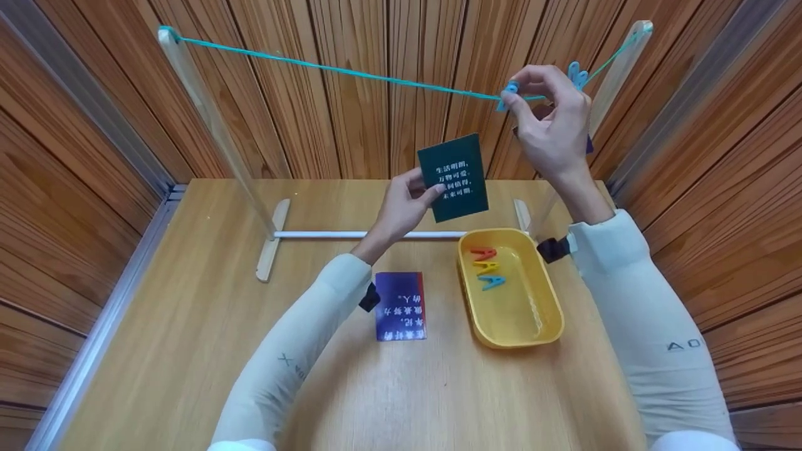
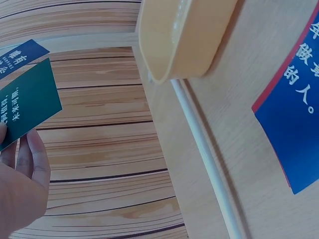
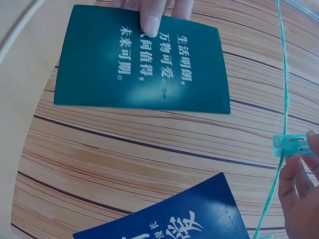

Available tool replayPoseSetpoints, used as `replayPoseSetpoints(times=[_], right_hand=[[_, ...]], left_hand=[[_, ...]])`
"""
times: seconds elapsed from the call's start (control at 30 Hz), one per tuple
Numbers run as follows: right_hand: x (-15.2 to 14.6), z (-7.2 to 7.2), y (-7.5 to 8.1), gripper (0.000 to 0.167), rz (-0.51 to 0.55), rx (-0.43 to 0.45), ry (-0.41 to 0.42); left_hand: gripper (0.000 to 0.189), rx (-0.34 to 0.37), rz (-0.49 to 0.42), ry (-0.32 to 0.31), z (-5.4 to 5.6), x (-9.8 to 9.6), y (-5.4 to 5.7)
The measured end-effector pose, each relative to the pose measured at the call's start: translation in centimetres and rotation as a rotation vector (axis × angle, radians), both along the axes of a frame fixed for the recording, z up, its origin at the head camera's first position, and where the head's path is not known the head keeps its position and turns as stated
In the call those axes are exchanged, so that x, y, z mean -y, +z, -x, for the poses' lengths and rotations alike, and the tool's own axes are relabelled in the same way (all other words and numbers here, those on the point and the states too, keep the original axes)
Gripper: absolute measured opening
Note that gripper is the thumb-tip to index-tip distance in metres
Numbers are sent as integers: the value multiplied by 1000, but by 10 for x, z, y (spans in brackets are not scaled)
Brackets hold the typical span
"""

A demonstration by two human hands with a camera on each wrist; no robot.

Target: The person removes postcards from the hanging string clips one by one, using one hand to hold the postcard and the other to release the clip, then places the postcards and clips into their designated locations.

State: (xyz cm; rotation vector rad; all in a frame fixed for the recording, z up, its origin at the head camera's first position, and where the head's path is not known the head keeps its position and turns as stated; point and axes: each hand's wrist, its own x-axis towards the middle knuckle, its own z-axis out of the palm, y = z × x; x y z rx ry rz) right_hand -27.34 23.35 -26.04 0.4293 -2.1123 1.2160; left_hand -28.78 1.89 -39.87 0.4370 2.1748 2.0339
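Observation:
My left hand (image 1: 401, 203) pinches a dark green card (image 1: 462, 203) with white writing by its lower left edge, thumb in front. The card is held in the air below a green string (image 1: 351, 71). Up at the string, my right hand (image 1: 554, 125) pinches a blue clothespin (image 3: 294, 144) between thumb and fingers. In the right wrist view the string crosses the clothespin's front end. Another blue clothespin (image 1: 578, 74) sits on the string just right of that hand. A dark blue card (image 3: 199, 211) hangs there, mostly hidden behind the right hand in the head view.
Two wooden posts (image 1: 207, 106) carry the string, joined low down by a white rod (image 1: 326, 235). A yellow basket (image 1: 554, 313) contains a red clothespin (image 1: 483, 254), a yellow clothespin (image 1: 486, 269) and a blue clothespin (image 1: 492, 282). Left of it, a purple-blue card (image 1: 400, 307) lies on the table.

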Motion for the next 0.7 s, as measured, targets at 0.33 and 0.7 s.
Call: replayPoseSetpoints(times=[0.33,0.7], right_hand=[[-12,-10,-4,24,1,2,-26],[-25,-18,-17,30,-40,51,-70]], left_hand=[[33,19,-4,17,-1,15,-15],[36,58,-23,32,-6,30,-29]])
